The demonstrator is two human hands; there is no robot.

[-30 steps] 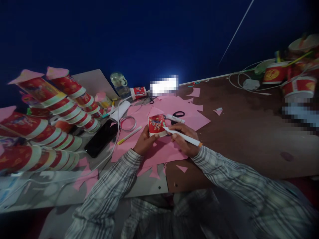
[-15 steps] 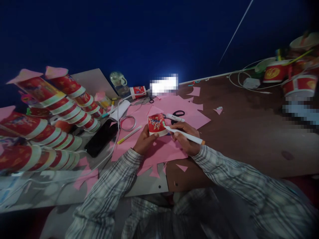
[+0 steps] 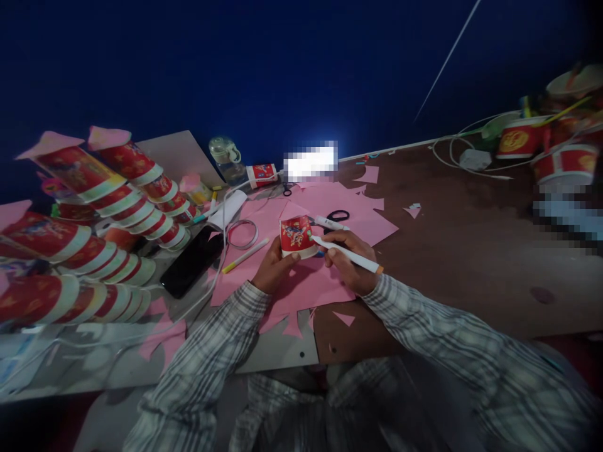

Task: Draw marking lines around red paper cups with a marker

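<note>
My left hand [image 3: 277, 265] grips a red paper cup [image 3: 296, 235] with a printed figure and a pale rim at its lower end. In my right hand [image 3: 351, 257] is a white marker [image 3: 355, 256] with an orange end, its tip at the cup's right side. Whether the tip touches the cup, I cannot tell. Just beyond my right hand lie another white marker [image 3: 330, 223] and black-handled scissors [image 3: 338, 216]. Pink paper [image 3: 315, 285] spreads beneath both hands. A yellow-tipped marker [image 3: 245, 255] rests on it to the left, beside a roll of tape [image 3: 242, 233].
Several stacks of red cups [image 3: 127, 204], some with pink paper cones, crowd the left side. A black phone [image 3: 191, 263] and a white cable [image 3: 219, 267] lie nearer. A water bottle [image 3: 226, 160] stands at the back; more cups [image 3: 521, 138] sit far right.
The marker in my right hand has shifted slightly, its orange end a little further left. My left hand keeps the cup in nearly the same place.
</note>
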